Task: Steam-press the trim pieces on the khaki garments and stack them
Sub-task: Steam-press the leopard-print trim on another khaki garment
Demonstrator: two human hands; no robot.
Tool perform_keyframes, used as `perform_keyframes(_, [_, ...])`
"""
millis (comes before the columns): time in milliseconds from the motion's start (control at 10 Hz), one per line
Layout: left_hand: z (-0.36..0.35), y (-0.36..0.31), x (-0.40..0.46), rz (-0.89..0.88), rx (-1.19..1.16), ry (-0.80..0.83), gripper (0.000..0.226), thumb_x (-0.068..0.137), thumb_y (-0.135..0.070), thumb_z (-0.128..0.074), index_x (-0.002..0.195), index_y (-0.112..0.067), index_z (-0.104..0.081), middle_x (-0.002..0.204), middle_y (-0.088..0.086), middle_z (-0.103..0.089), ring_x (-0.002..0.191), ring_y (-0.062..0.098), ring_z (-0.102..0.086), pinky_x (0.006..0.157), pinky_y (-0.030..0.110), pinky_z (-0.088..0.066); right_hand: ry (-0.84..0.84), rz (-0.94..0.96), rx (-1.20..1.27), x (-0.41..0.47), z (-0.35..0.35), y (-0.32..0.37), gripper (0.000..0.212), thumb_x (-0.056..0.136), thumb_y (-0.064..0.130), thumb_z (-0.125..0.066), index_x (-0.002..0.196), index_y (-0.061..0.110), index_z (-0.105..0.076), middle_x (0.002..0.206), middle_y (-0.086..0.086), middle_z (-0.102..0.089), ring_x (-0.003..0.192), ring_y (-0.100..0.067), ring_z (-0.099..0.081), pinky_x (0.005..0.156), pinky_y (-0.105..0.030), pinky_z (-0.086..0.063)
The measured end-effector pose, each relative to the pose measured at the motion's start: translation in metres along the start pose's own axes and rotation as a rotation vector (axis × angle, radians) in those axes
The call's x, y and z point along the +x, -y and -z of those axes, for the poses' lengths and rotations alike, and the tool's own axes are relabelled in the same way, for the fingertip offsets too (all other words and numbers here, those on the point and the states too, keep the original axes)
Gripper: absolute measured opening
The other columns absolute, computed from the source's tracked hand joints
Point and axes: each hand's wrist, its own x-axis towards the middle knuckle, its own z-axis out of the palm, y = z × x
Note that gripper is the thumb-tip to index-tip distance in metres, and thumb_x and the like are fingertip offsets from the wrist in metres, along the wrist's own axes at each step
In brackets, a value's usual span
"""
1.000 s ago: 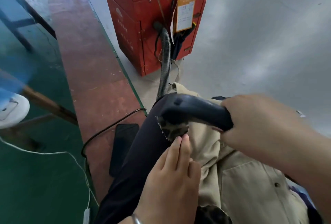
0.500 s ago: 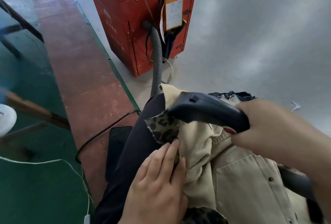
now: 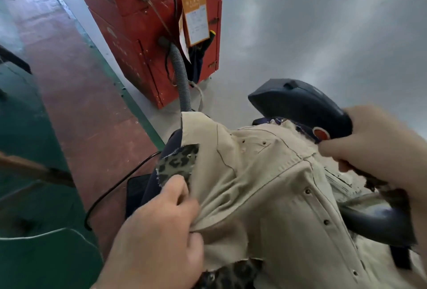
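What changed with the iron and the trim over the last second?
The dark blue steam iron, gripped by the right hand, lifted off the leopard-print trim piece and swung right. The left hand went from flat fingers pressing the trim to bunching the khaki garment. The red machine and grey hose stayed connected.

A garment factory pressing station. A red steel machine cabinet (image 3: 161, 34) stands on a painted concrete floor (image 3: 76, 94) in red and green bands, with a ribbed grey hose (image 3: 183, 81), cables and an orange tag (image 3: 195, 17) hung on it. A dark steam iron (image 3: 298, 106) is held over a khaki garment (image 3: 265, 184) with leopard-print trim (image 3: 178, 164).
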Motion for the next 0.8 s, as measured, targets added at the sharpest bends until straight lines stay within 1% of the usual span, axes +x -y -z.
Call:
perform_keyframes(100, [0.010, 0.002, -0.018, 0.113, 0.083, 0.030, 0.016, 0.054, -0.023, -0.054, 0.052, -0.021, -0.038, 0.073, -0.006, -0.030, 0.048, 0.003, -0.023, 0.043, 0.009, -0.020, 0.028, -0.014, -0.002, -0.020, 0.002, -0.009, 0.015, 0.060, 0.015, -0.074, 0.067, 0.011, -0.060, 0.049, -0.015, -0.060, 0.030, -0.016, -0.046, 0.047, -0.030, -0.042])
perform_keyframes(200, [0.009, -0.001, -0.029, 0.125, 0.079, -0.033, 0.020, 0.073, -0.020, -0.038, 0.057, -0.020, -0.049, 0.075, 0.002, -0.034, 0.047, 0.008, -0.043, 0.052, 0.013, -0.026, 0.035, 0.041, -0.022, -0.035, 0.004, -0.003, 0.033, 0.049, 0.036, -0.070, 0.077, 0.024, -0.058, 0.047, -0.013, -0.059, 0.030, -0.019, -0.046, 0.040, -0.040, -0.045])
perform_keyframes(300, [0.019, -0.017, -0.008, -0.066, 0.108, 0.060, 0.026, 0.068, -0.041, -0.050, 0.055, -0.021, -0.059, 0.073, -0.001, -0.053, 0.054, 0.015, -0.055, 0.042, 0.022, -0.042, 0.053, 0.062, -0.078, -0.042, 0.008, 0.007, 0.029, 0.050, 0.038, -0.068, 0.076, 0.030, -0.060, 0.045, -0.006, -0.060, 0.036, -0.021, -0.055, 0.042, -0.042, -0.048])
perform_keyframes(400, [0.007, -0.017, 0.009, -0.165, 0.129, 0.074, 0.028, 0.056, -0.046, -0.076, 0.065, -0.023, -0.062, 0.071, -0.005, -0.056, 0.063, 0.018, -0.058, 0.049, 0.032, -0.048, 0.170, 0.039, -0.162, -0.043, 0.000, 0.011, 0.020, 0.048, 0.031, -0.066, 0.059, 0.020, -0.053, 0.049, -0.008, -0.054, 0.061, -0.032, -0.065, 0.061, -0.052, -0.052])
perform_keyframes(500, [-0.006, -0.006, 0.007, -0.028, 0.082, 0.152, 0.035, 0.052, -0.042, -0.083, 0.071, -0.022, -0.061, 0.070, -0.005, -0.054, 0.062, 0.018, -0.059, 0.046, 0.031, -0.048, 0.252, 0.065, -0.207, -0.047, -0.016, 0.011, 0.020, 0.051, 0.030, -0.062, 0.071, 0.028, -0.059, 0.062, 0.000, -0.060, 0.071, -0.026, -0.065, 0.070, -0.051, -0.052])
perform_keyframes(600, [-0.016, -0.002, -0.003, -0.025, -0.013, 0.003, 0.020, 0.077, -0.039, -0.056, 0.075, -0.022, -0.067, 0.065, -0.007, -0.056, 0.056, 0.015, -0.060, 0.038, 0.024, -0.043, 0.246, 0.120, -0.279, -0.058, -0.023, 0.020, 0.020, 0.051, 0.041, -0.052, 0.070, 0.038, -0.056, 0.056, 0.011, -0.059, 0.058, -0.004, -0.056, 0.055, -0.031, -0.047])
perform_keyframes(700, [-0.024, 0.000, -0.008, -0.034, -0.045, -0.096, 0.026, 0.084, -0.033, -0.050, 0.071, -0.023, -0.070, 0.059, -0.005, -0.055, 0.052, 0.015, -0.058, 0.037, 0.023, -0.039, 0.309, 0.167, -0.369, -0.056, -0.035, 0.036, 0.017, 0.065, 0.043, -0.057, 0.080, 0.037, -0.055, 0.065, 0.012, -0.060, 0.060, 0.001, -0.054, 0.051, -0.022, -0.041])
perform_keyframes(800, [-0.029, 0.004, -0.008, -0.062, -0.014, -0.139, 0.020, 0.078, -0.025, -0.054, 0.063, -0.022, -0.067, 0.057, -0.004, -0.053, 0.051, 0.015, -0.057, 0.036, 0.026, -0.038, 0.278, 0.181, -0.343, -0.040, -0.040, 0.047, 0.017, 0.072, 0.035, -0.068, 0.070, 0.031, -0.052, 0.057, 0.009, -0.056, 0.051, 0.000, -0.050, 0.043, -0.019, -0.028])
